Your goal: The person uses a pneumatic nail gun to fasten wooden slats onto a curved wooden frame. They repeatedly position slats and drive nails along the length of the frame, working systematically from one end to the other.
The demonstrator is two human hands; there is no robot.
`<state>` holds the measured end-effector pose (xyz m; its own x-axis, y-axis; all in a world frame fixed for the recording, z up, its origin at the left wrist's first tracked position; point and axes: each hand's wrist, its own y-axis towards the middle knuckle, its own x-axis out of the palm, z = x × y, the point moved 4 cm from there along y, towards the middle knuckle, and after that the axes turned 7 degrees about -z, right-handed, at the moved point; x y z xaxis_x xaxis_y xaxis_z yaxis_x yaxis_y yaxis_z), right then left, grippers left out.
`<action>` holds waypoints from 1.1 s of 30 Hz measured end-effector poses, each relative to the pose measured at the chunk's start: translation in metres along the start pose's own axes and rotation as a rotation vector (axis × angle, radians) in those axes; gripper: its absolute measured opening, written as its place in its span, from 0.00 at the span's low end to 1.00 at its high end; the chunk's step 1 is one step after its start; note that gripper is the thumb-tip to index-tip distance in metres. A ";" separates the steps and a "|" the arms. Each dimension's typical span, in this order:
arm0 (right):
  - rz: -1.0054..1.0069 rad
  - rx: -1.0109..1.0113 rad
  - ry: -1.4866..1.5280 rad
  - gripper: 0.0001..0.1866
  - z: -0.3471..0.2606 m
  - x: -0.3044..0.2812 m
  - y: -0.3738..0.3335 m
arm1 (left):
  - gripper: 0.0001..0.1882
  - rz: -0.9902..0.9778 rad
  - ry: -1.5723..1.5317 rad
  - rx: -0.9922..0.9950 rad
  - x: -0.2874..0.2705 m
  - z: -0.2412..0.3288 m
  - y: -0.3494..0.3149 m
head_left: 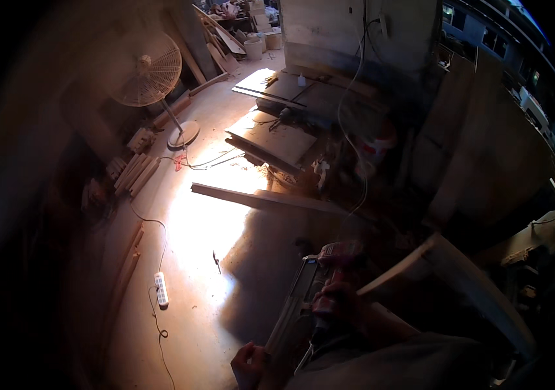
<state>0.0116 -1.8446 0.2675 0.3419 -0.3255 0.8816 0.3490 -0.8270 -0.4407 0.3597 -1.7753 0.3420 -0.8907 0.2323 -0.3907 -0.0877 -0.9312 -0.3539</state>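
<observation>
My right hand (350, 308) is wrapped around the handle (322, 303) of a red power tool (341, 252), near and right. My left hand (247, 364) curls beside its long rail (290, 304); whether it grips that, I cannot tell from here. Far left stands a fan (145, 71).

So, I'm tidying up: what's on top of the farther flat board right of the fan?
The farther board bears a small white bottle and, left of it, some brownish bits too unclear to identify. The surface directly beneath them is covered.
</observation>
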 end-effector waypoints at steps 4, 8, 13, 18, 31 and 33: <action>0.299 -0.094 -0.016 0.10 -0.074 -0.030 0.108 | 0.13 -0.015 0.020 -0.153 0.016 0.035 0.170; 0.511 0.014 0.064 0.18 -0.134 -0.001 0.158 | 0.13 0.012 0.190 0.069 0.042 0.132 0.332; 0.224 -0.193 0.226 0.15 -0.219 0.046 0.148 | 0.14 -0.288 0.305 0.450 0.100 0.302 0.517; 0.036 -0.390 0.346 0.16 -0.254 0.029 0.144 | 0.15 -0.421 0.168 0.534 0.151 0.391 0.610; 0.345 -0.615 0.576 0.04 -0.303 0.001 0.122 | 0.13 -0.815 0.153 0.482 0.451 0.446 0.736; 0.275 -0.622 0.690 0.05 -0.314 -0.018 0.125 | 0.13 -0.714 0.543 0.659 0.497 0.453 0.780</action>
<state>-0.2247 -2.0856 0.2501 -0.3140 -0.5771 0.7539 -0.2589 -0.7120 -0.6527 -0.3538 -2.5130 0.2566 -0.2415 0.7161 -0.6548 -0.8655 -0.4641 -0.1883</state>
